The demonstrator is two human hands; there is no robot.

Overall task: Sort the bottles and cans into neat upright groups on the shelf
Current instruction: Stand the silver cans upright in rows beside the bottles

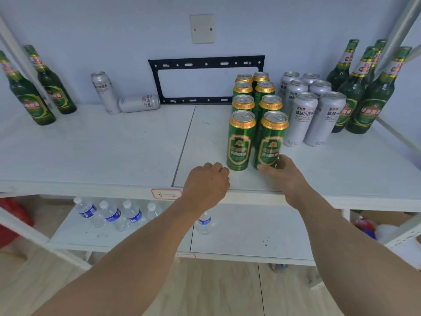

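Several green cans stand upright in two rows on the white shelf (91, 144). My right hand (282, 173) grips the base of the front right green can (271, 140). My left hand (206, 181) hovers with curled fingers just left of the front left green can (240, 140), holding nothing. Several silver cans (305, 115) stand grouped to the right, with green bottles (369, 101) behind them. At the back left one silver can (105, 92) stands tilted against a silver can lying on its side (139, 103). Two green bottles (45, 87) stand far left.
A black metal bracket (206, 65) hangs on the wall behind the shelf. Water bottles (111, 215) stand on the lower shelf. A metal upright (396, 30) crosses the right corner; another runs along the left edge. A label sits on the shelf's front edge.
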